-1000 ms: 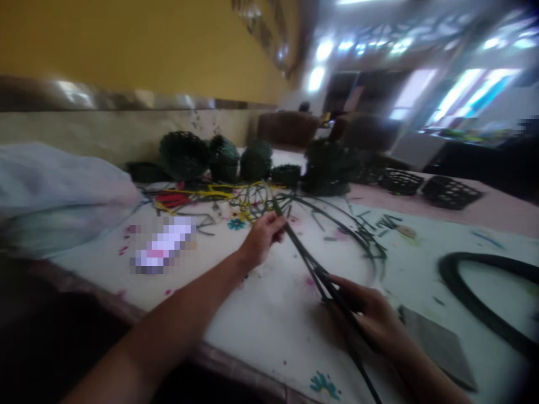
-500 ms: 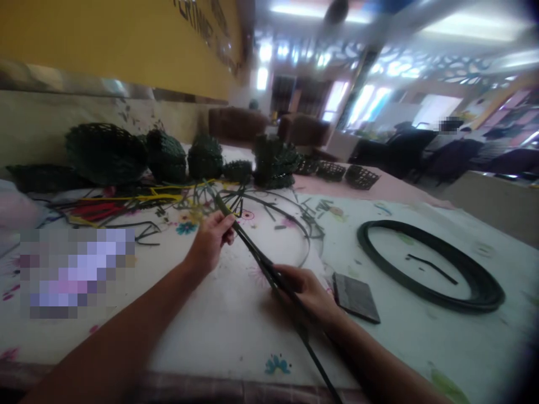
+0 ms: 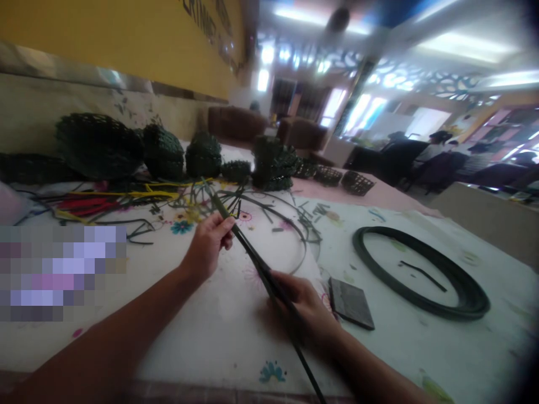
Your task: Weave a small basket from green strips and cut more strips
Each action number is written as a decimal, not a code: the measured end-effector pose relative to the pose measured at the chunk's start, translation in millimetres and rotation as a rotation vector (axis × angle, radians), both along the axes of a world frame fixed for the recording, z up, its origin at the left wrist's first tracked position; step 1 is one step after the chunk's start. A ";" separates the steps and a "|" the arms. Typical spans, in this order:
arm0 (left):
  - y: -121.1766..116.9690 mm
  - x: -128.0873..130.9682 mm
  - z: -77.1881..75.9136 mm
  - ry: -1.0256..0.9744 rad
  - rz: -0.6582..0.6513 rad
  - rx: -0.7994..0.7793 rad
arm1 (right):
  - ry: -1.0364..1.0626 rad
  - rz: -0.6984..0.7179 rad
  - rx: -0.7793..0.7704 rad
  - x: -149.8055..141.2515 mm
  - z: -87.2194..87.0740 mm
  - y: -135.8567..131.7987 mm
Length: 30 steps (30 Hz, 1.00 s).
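Note:
Long, narrow dark green strips [image 3: 250, 251] run in a bundle from the middle of the table down toward its front edge. My left hand [image 3: 211, 240] pinches them between thumb and fingers near their far part. Closer to me, my right hand [image 3: 306, 306] is closed around the same strips, with its fingers partly hidden beneath. One strip hangs on past that hand to the bottom of the view. Just right of my right hand lies a flat grey block [image 3: 351, 303]. Loose strip ends fan out beyond my left hand.
Dark woven baskets [image 3: 99, 145] line the back of the table. Red strips [image 3: 95, 203] and yellow strips [image 3: 162, 193] lie in a tangle at left. A coil of dark green strip [image 3: 471, 303] rests on the right. Short cut pieces [image 3: 311, 213] are scattered mid-table. People sit in the background.
My right hand has moved slightly down along the strips, still closed on them. My left hand stays at nearly the same place. The view has shifted a little.

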<state>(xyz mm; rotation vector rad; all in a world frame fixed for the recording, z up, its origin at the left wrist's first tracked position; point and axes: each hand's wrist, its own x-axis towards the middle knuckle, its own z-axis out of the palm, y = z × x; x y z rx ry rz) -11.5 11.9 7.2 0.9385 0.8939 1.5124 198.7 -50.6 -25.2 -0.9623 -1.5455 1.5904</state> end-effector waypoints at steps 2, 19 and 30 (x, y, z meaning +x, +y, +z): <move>0.2 0.5 -0.7 0.003 0.001 0.003 | -0.038 -0.002 0.027 -0.2 1.0 -2.9; 7.3 -4.8 -0.2 -0.112 -0.002 -0.048 | -0.180 -0.036 0.139 -0.1 -7.1 -4.3; -2.1 2.9 -0.9 -0.084 -0.046 -0.027 | -0.184 -0.042 0.158 -2.2 1.8 -9.3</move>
